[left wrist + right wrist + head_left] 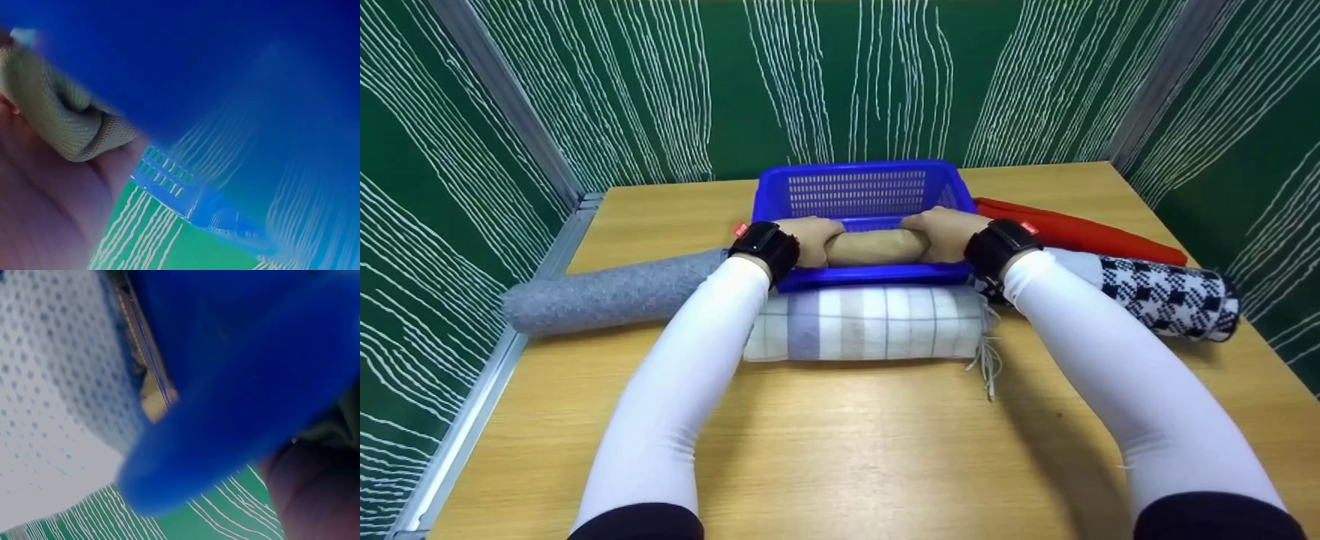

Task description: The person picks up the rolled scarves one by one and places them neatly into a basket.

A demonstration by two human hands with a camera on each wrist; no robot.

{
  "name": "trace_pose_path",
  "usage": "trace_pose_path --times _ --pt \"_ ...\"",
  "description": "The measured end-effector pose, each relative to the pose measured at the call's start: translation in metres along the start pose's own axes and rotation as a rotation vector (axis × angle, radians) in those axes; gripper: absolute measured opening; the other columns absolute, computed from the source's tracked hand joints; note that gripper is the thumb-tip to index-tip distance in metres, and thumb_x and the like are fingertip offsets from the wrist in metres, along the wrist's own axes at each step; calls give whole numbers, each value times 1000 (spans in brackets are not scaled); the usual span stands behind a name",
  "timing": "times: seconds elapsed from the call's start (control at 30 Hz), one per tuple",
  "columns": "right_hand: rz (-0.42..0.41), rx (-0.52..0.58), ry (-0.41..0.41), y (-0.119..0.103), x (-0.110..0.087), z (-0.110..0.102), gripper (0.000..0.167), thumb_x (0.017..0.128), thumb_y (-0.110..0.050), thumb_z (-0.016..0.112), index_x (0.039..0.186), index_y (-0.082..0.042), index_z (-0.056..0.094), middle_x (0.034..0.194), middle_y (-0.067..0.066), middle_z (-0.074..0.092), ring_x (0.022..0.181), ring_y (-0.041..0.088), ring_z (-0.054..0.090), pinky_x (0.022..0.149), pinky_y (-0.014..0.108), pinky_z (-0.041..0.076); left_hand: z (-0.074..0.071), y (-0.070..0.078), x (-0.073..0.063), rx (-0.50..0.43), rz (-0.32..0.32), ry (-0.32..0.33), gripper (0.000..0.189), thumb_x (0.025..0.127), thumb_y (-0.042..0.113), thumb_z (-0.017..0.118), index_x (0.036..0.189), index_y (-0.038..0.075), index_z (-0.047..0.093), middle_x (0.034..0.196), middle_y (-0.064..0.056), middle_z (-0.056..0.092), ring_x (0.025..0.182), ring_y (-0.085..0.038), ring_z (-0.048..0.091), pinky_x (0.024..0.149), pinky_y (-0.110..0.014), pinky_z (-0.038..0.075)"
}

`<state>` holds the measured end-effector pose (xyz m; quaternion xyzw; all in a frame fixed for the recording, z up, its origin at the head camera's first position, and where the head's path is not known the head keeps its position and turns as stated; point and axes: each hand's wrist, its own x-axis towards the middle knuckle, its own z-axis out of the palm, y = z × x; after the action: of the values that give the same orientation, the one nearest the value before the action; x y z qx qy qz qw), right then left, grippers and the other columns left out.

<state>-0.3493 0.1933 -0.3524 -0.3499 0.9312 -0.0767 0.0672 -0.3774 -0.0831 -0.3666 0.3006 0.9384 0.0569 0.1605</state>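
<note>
A rolled tan cloth (877, 247) lies level at the near side of the blue plastic basket (877, 276), just inside its front rim. My left hand (814, 241) grips the roll's left end, and my right hand (949, 232) holds the right end. In the left wrist view, folds of the tan knit cloth (84, 124) rest against the palm, beside the blurred basket wall (169, 67). The right wrist view is mostly filled by the basket rim (225, 394), with part of the right hand (315, 495) at the lower right.
A checked, fringed scarf roll (877, 322) lies in front of the basket. To the left is a grey roll (607, 296); to the right are a red roll (1080, 232) and a black-and-white houndstooth roll (1170, 296). Green panels (840, 82) wall the table (855, 442) at back and sides.
</note>
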Motion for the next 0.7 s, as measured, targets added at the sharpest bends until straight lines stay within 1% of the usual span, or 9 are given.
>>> trace_pose_path --times 0.13,0.17,0.2,0.27,0.43,0.47,0.5,0.57,0.7 --pt "-14 -5 -7 -1 1 -1 38 88 -5 76 125 0 70 115 25 77 107 47 74 99 61 59 34 -46 60 51 0 12 31 87 21 73 117 24 65 111 2 68 101 -19 63 99 -50 52" --pt "-14 -7 -10 -1 1 -1 35 88 -5 75 123 0 70 114 24 77 107 47 74 98 61 59 35 -44 62 93 -20 7 29 88 19 70 117 23 64 112 1 68 101 -20 63 101 -54 50" --pt "-11 -9 -15 -2 2 0 33 88 -4 74 121 0 70 112 24 77 106 46 74 98 61 59 40 -50 70 103 -23 14 28 87 21 70 114 24 63 109 3 67 99 -18 62 100 -54 49" --pt "5 -16 -32 -1 3 0 30 89 -4 73 119 -1 70 112 23 77 107 46 74 99 61 59 40 -49 72 121 -35 1 25 88 20 68 113 22 63 107 2 67 98 -19 62 99 -53 50" --pt "40 -35 -71 -1 6 2 25 91 -5 71 117 -2 70 112 21 76 108 46 74 100 60 59 36 -48 65 121 -17 -16 20 91 18 68 109 24 64 103 1 66 99 -20 61 102 -53 49" --pt "42 -36 -75 -1 7 2 25 91 -5 70 117 -2 70 112 21 77 109 46 74 101 60 59 40 -54 69 121 2 4 18 89 20 68 105 27 64 99 4 65 95 -17 60 100 -53 49" --pt "45 -36 -81 -1 7 2 26 92 -5 70 118 -2 70 113 22 77 110 46 73 101 60 59 40 -53 67 125 8 12 15 90 21 67 103 26 63 97 4 64 93 -17 60 97 -53 49" --pt "53 -32 -94 -1 8 2 29 92 -4 70 121 -2 70 116 22 77 113 46 73 103 60 58 33 -43 55 115 -2 -14 14 93 19 66 106 23 64 101 0 66 96 -21 60 98 -51 50" --pt "76 -13 -132 -2 9 1 34 94 -4 66 128 -2 69 121 22 75 118 46 72 105 61 57 35 -43 55 117 1 -2 7 92 18 64 99 20 64 96 0 66 89 -20 60 91 -51 51"
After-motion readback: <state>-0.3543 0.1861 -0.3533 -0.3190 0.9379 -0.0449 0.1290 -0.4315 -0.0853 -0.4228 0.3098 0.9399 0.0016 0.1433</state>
